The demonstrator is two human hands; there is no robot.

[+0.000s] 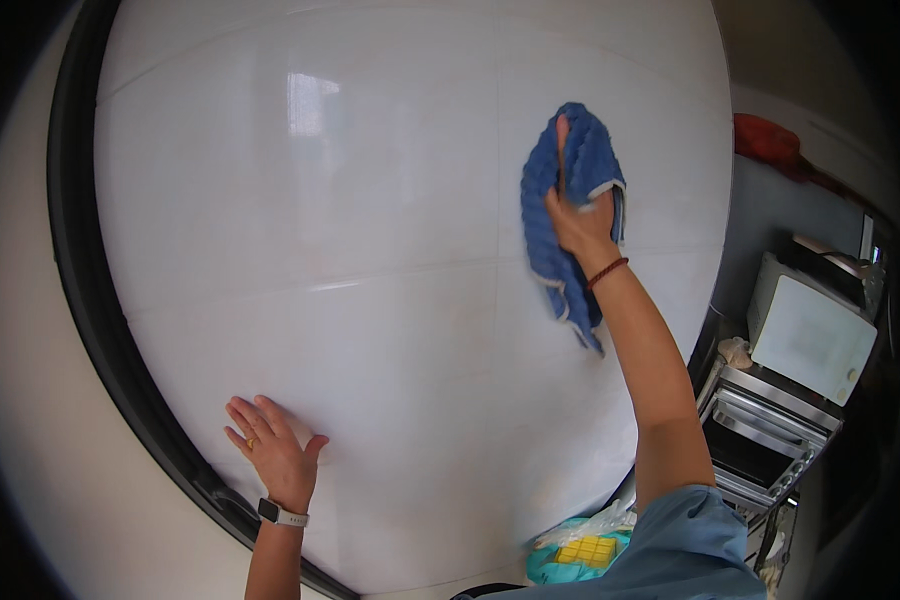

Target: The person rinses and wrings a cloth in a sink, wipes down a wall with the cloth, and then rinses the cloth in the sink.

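Observation:
My right hand (581,221) holds a blue ribbed cloth (544,232) with pale edging against a glossy white tiled wall (405,195). Part of the cloth covers the fingers, and its lower end hangs beside my wrist, which wears a dark red cord bracelet (607,274). At the lower left, my left hand (281,454) rests with spread fingers on or close to the tiles, holding nothing. It has a ring on one finger and a watch (283,513) with a light strap on the wrist.
A black frame (82,225) edges the tiles at the left. On the right stand a white microwave-like appliance (814,337) and a metal toaster oven (761,442), with a red object (765,142) above. A teal plastic bag with yellow contents (586,551) lies at the bottom.

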